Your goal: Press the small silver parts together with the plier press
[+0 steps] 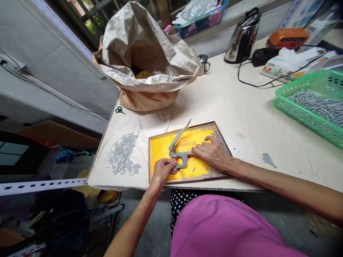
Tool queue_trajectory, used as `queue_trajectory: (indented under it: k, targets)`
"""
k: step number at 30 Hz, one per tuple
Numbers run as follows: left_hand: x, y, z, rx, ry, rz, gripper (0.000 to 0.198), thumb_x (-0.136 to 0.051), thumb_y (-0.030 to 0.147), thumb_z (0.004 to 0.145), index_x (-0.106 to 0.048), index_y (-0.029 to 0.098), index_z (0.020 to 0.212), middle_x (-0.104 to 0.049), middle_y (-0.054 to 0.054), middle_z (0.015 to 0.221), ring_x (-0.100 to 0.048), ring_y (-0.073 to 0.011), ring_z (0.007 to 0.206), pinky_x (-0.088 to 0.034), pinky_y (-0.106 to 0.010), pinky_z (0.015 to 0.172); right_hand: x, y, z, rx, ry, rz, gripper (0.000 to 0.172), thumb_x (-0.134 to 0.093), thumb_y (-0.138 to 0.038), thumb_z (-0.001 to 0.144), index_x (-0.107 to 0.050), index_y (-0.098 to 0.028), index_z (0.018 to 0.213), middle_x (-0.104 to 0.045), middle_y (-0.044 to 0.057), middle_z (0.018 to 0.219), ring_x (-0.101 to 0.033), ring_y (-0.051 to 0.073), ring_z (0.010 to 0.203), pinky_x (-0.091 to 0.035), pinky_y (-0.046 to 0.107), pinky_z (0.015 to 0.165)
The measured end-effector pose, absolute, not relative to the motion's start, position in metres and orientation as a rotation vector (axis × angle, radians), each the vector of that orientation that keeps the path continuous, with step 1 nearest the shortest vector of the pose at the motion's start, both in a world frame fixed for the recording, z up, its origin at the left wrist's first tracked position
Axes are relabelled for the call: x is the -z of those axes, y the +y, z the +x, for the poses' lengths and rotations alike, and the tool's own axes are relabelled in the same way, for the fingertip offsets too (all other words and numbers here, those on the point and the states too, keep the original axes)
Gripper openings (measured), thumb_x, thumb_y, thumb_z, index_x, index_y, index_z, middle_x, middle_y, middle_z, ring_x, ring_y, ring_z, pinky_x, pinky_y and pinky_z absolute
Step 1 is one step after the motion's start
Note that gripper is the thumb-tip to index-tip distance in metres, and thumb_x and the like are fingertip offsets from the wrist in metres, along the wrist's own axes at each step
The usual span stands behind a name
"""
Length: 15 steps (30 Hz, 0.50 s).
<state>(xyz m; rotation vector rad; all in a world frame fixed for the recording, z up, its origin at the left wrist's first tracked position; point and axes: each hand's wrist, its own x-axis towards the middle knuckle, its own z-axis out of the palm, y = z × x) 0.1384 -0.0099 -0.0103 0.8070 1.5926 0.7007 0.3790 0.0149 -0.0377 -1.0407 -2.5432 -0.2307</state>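
Note:
A yellow-lined tray with a wooden frame (150, 153) lies at the table's near edge. On it rests a grey metal hand tool (179, 146) with a long lever pointing up and away. My left hand (163, 170) is closed in a pinch at the tool's near end, on something too small to make out. My right hand (213, 152) lies over the tool's right side, fingers bent onto its body. Several small metal pins (219, 139) are scattered along the tray's right edge.
A pile of small metal tubes (123, 154) lies on white cloth left of the tray. A big open sack (146, 57) stands behind, green scissors (120, 110) beside it. At right sit a green basket of metal parts (313, 103), a kettle (243, 35) and its black cable (270, 84).

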Motion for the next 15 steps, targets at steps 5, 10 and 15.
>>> queue_trajectory:
  k: [5, 10, 15]
  targets:
    - [0.007, -0.005, 0.139, -0.551, 1.653, 0.900, 0.015, -0.077, 0.021, 0.075, -0.067, 0.011, 0.070, -0.062, 0.002, 0.048, -0.057, -0.0085, 0.043, -0.050, -0.019, 0.050, 0.044, 0.017, 0.378, 0.235, -2.574, -1.056, 0.023, -0.039, -0.011, 0.100, -0.060, -0.019, 0.093, -0.066, -0.001, 0.076, -0.048, 0.014, 0.063, -0.024, 0.039, 0.089]
    - [0.006, 0.001, 0.136, -0.409, 1.691, 0.980, 0.016, -0.073, 0.019, 0.079, -0.065, 0.012, 0.067, -0.061, 0.002, 0.049, -0.056, -0.0082, 0.042, -0.049, -0.019, 0.048, 0.047, 0.016, 0.377, 0.144, -2.622, -1.078, 0.023, -0.037, -0.011, 0.100, -0.058, -0.019, 0.095, -0.066, -0.001, 0.078, -0.047, 0.014, 0.062, -0.024, 0.038, 0.088]
    - [-0.002, 0.009, 0.134, -0.286, 1.638, 0.999, 0.020, -0.074, 0.020, 0.077, -0.063, 0.012, 0.063, -0.054, 0.005, 0.044, -0.050, -0.0079, 0.040, -0.050, -0.021, 0.048, 0.048, 0.015, 0.376, 0.155, -2.640, -1.083, 0.024, -0.035, -0.011, 0.101, -0.058, -0.018, 0.099, -0.067, 0.000, 0.081, -0.049, 0.015, 0.064, -0.024, 0.039, 0.088]
